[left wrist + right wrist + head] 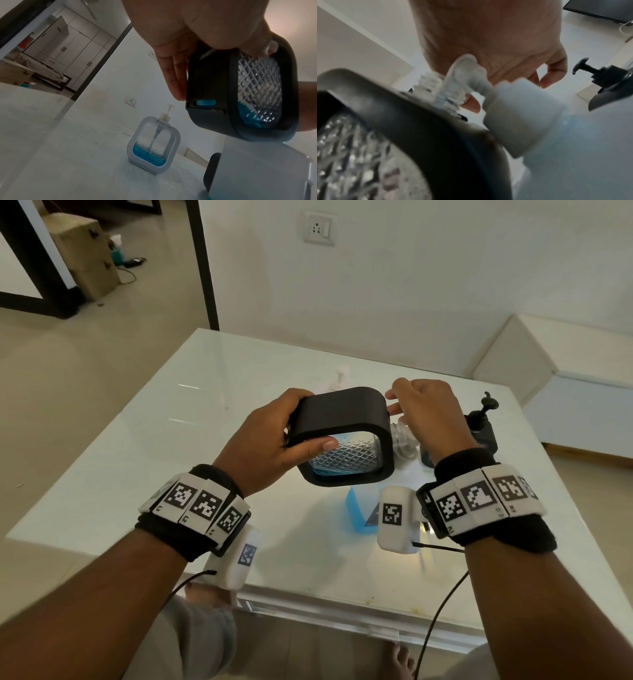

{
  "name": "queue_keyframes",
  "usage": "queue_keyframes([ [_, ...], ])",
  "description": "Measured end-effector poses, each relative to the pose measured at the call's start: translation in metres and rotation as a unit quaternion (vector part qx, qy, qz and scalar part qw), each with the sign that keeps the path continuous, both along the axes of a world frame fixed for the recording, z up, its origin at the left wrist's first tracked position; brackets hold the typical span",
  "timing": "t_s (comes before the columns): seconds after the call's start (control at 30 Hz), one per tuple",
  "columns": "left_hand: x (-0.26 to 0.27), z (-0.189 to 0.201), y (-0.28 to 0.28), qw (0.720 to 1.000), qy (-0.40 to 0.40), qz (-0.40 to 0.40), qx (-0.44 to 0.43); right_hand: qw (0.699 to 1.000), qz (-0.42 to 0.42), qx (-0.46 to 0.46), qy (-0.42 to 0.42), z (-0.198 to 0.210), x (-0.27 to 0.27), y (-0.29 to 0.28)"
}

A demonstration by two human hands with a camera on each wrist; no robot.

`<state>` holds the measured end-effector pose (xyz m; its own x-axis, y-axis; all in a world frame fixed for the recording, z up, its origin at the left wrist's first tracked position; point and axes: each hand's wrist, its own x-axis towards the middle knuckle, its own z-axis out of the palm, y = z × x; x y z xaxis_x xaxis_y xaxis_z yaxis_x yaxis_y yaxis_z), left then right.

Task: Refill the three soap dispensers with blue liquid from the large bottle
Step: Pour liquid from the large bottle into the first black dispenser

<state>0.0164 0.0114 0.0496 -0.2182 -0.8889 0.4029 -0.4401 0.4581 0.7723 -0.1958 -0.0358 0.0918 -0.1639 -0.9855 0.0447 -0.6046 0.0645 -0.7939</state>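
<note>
My left hand [291,433] grips a black-framed soap dispenser [342,419] in the air, tipped on its side. Its patterned clear window [259,86] shows a little blue liquid pooled at the low end. Its pump is off, and the bare clear neck [448,97] points right. My right hand [397,404] hovers at that neck with fingers loosely curled, the thumb tip [471,104] beside the threads, nothing seen in its grasp. Under the dispenser stands the large bottle [356,511] of blue liquid, its white cap [513,121] on. A white dispenser [152,146] stands behind, part full.
A second black dispenser [483,429] with its pump on stands at the right of the white glass table [205,440]. A low white cabinet [565,392] lies beyond the table's right edge. The wall runs close behind, with open floor to the left.
</note>
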Motion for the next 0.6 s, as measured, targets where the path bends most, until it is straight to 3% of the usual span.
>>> queue_keyframes([
  [0.6, -0.0013, 0.0015, 0.0008, 1.000, 0.000, -0.006, -0.006, 1.000, 0.006, 0.010, -0.014, -0.0006, -0.0028, 0.0016],
])
